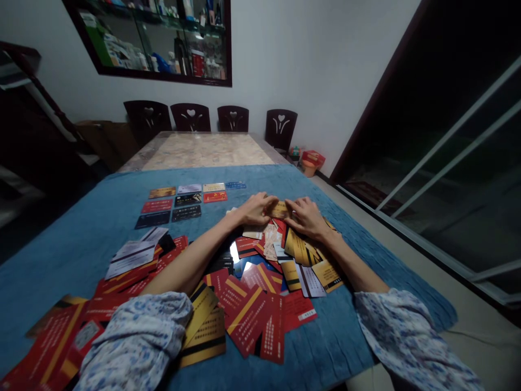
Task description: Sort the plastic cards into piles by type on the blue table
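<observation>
Between my two hands, over the far side of a loose pile, is a gold card [280, 209]. My left hand [257, 208] is closed on its left edge, and my right hand [306, 217] grips its right edge. Below them spreads a heap of plastic cards: red cards [252, 317] with yellow stripes, gold cards [299, 247] by my right wrist, and white cards [311, 281] with dark stripes. More red cards [52, 347] lie left of my left forearm. Beyond my left arm, several cards are laid in rows, among them a black card [186, 213] and a blue card [236, 185].
A blue cloth [101, 212] covers the near part of the table, with a marble-patterned top [211, 149] beyond. Several dark chairs [190, 117] stand at the far end. A glass-shelved cabinet [163, 79] is set in the wall. To the right are a red box [313, 158] and glass doors.
</observation>
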The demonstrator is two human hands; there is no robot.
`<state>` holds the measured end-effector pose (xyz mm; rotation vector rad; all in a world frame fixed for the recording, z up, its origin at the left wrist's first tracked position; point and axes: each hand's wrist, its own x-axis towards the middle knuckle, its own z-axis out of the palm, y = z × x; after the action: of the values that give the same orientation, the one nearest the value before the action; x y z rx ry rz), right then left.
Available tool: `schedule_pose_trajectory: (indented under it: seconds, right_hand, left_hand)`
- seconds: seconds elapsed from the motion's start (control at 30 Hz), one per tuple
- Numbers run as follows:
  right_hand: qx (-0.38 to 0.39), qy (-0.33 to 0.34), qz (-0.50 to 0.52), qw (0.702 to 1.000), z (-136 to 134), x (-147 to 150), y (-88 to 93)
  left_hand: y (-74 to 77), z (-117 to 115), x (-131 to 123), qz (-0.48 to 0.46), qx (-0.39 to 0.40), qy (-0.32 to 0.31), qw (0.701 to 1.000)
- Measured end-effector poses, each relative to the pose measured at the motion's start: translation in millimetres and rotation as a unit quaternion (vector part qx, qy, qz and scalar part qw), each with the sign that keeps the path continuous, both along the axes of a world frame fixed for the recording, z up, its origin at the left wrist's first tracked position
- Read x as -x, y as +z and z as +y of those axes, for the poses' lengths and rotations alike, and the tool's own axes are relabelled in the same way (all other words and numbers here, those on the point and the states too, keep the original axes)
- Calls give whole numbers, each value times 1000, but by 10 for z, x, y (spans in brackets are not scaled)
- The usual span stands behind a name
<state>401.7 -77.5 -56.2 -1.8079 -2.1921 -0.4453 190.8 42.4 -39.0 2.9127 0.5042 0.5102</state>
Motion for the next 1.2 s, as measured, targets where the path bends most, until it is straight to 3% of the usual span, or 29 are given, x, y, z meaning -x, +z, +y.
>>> schedule_pose_trajectory:
  seconds: [0.3,0.67,0.87,1.2]
  right_hand:
    - [-13,20,6,1000,3,4,17]
    - [-25,36,7,999,78,24,5]
    - [12,59,1,998,147,148,124]
    - [54,87,-31,994,360,415,228]
  left_hand:
    - [75,138,2,23,-17,-29,999]
    - [254,115,110,84,8,1,996]
    - [334,97,274,100,-10,7,995]
    - [290,161,653,97,-41,21,994]
